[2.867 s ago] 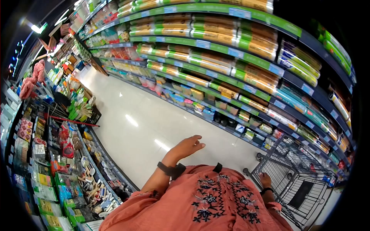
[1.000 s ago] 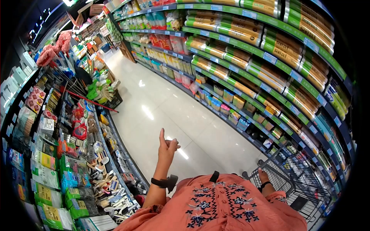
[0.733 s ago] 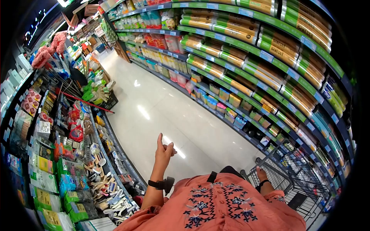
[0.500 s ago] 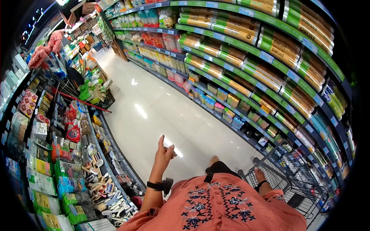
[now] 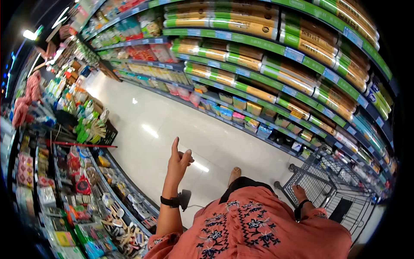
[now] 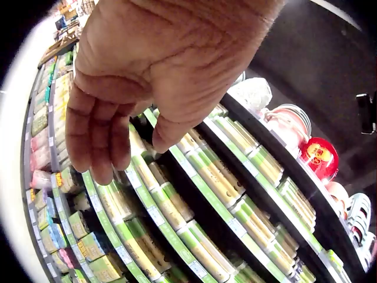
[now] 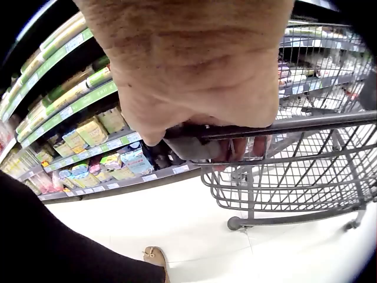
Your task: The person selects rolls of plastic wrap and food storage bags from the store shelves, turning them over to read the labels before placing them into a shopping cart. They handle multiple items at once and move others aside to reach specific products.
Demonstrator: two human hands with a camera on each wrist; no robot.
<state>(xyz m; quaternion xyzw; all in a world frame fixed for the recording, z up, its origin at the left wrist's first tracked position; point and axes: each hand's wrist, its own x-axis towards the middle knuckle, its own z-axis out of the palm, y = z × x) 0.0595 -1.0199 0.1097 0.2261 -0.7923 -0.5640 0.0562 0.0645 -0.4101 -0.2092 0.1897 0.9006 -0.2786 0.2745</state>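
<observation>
Stretching forward, the left hand (image 5: pixel 178 164) hangs empty; the right hand (image 5: pixel 300 194) grips the cart (image 7: pixel 324 122).

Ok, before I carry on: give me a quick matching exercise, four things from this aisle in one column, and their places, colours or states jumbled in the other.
Column one
1. Left hand
2. Right hand
3. Shoe
4. Shirt

Column two
A. Tan, on the pale floor
B. Curled round a bar of the cart
C. Coral red, with dark embroidery
D. In the air, holding nothing

Right pairs: 1-D, 2-B, 3-A, 4-C
</observation>
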